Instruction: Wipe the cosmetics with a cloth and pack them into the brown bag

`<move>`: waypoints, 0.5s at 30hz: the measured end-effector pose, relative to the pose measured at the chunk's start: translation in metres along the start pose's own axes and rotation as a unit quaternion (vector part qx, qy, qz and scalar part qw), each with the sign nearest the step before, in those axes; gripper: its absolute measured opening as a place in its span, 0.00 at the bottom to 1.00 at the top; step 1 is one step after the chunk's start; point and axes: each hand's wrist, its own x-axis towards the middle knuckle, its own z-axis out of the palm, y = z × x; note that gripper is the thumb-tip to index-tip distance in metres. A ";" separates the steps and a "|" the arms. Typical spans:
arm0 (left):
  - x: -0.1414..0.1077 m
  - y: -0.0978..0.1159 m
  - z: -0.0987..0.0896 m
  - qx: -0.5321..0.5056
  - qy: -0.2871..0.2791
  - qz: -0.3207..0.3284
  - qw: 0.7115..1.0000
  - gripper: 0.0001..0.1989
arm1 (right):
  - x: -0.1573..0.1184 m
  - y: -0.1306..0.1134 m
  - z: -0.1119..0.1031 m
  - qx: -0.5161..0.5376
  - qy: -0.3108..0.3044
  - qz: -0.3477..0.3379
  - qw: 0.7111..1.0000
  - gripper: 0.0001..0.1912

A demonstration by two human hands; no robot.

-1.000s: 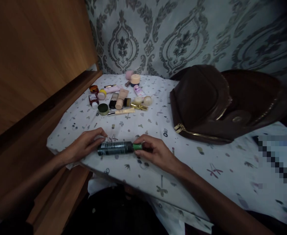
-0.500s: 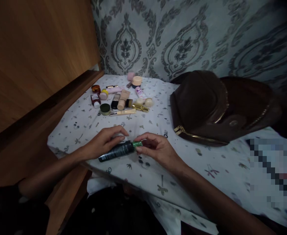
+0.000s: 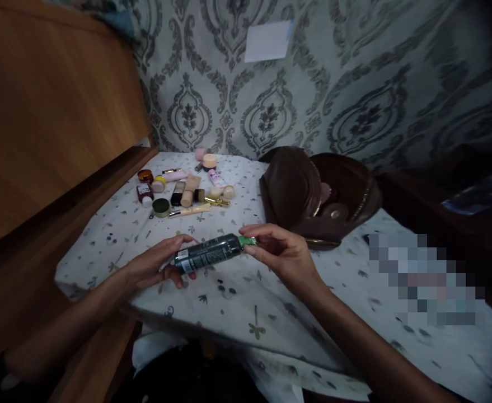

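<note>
A dark green bottle (image 3: 207,253) with a pale printed label is held aslant above the patterned cloth, its base to the left. My left hand (image 3: 155,264) supports the base end, thumb behind and fingertips beneath it. At the other end, my right hand (image 3: 282,252) pinches the bright green top (image 3: 247,241) between thumb and fingers. Beyond the hands lies a brush with a pale handle (image 3: 193,210), beside a dark-lidded round jar (image 3: 160,207). A gold tube (image 3: 217,200) and a beige squeeze tube (image 3: 190,190) lie just behind them.
An open brown bag (image 3: 291,190) stands at the right, with something pinkish inside. Several more cosmetics, among them a peach-lidded jar (image 3: 209,162) and a red bottle with a white cap (image 3: 144,193), lie at the back left. Wooden furniture (image 3: 61,84) borders the left side.
The bottle has been raised off the cloth and turned so its label faces me. My left hand has shifted from its top to around its base. The view has tilted up and right.
</note>
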 end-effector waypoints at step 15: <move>0.009 -0.009 0.036 -0.067 0.099 0.048 0.992 0.36 | -0.014 -0.002 0.016 0.108 0.064 0.056 0.990 0.23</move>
